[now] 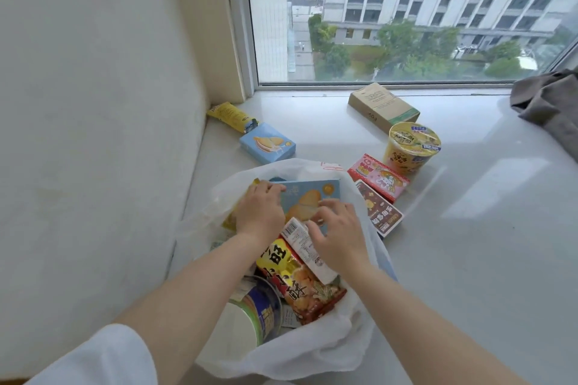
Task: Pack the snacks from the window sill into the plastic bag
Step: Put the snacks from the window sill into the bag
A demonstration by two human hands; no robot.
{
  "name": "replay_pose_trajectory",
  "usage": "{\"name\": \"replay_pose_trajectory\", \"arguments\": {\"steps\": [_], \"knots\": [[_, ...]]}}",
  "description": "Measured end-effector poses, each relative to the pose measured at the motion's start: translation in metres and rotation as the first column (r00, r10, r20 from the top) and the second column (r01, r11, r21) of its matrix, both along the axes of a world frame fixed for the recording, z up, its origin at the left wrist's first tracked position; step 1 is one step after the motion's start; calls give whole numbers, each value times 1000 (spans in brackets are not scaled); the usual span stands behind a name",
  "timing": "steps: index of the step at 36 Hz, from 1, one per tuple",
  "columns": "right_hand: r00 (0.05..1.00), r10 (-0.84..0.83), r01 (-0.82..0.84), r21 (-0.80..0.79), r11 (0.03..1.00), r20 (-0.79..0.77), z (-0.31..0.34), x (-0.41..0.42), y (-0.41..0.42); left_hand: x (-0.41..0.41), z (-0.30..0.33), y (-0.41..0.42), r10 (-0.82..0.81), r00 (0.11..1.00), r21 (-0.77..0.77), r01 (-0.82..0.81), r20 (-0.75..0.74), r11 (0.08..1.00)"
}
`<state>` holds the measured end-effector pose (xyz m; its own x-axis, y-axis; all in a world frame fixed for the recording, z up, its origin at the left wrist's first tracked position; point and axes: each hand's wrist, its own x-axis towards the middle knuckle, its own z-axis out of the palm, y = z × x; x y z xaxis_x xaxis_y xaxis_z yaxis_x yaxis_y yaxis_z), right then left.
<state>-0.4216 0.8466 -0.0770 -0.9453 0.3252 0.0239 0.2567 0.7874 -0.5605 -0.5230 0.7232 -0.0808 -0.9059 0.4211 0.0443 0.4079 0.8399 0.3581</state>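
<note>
A white plastic bag (322, 350) lies open on the window sill (469, 228). Inside it are a large blue biscuit box (316, 194), a red snack packet (300, 284), a white carton (308, 247) and a can (266, 312). My left hand (259, 209) lies flat on the blue box's left part. My right hand (337, 231) rests with curled fingers on the blue box and the white carton. Loose on the sill are a small blue box (267, 143), a yellow packet (231, 116), a pink box (378, 176), a brown box (380, 211) and a yellow noodle cup (411, 147).
A cardboard box (383, 106) lies near the window frame. Grey cloth (550, 103) sits at the far right of the sill. A white wall (93, 134) closes the left side. The sill's right half is bare.
</note>
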Motion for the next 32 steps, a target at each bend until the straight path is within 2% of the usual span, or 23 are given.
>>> {"name": "replay_pose_trajectory", "arguments": {"steps": [5,8,11,15,25,32], "knots": [[983,-143,154,94,984,-116,14,-12,45,-11,21,38,-70,997,-9,69,-41,998],[965,-257,261,63,963,-57,15,-16,76,-18,34,64,-104,993,-6,104,-48,995],[943,-331,324,117,939,41,10,-17,108,-23,43,94,-148,988,-1,149,-52,989],[912,-370,348,143,927,178,-1,-15,143,-31,43,138,-218,976,-90,215,-26,973],[853,-320,275,167,947,411,-41,-23,198,-52,1,227,-279,948,-276,313,155,909],[797,-186,206,32,978,575,-79,-35,207,-78,-36,266,-268,943,-410,329,199,851]]}}
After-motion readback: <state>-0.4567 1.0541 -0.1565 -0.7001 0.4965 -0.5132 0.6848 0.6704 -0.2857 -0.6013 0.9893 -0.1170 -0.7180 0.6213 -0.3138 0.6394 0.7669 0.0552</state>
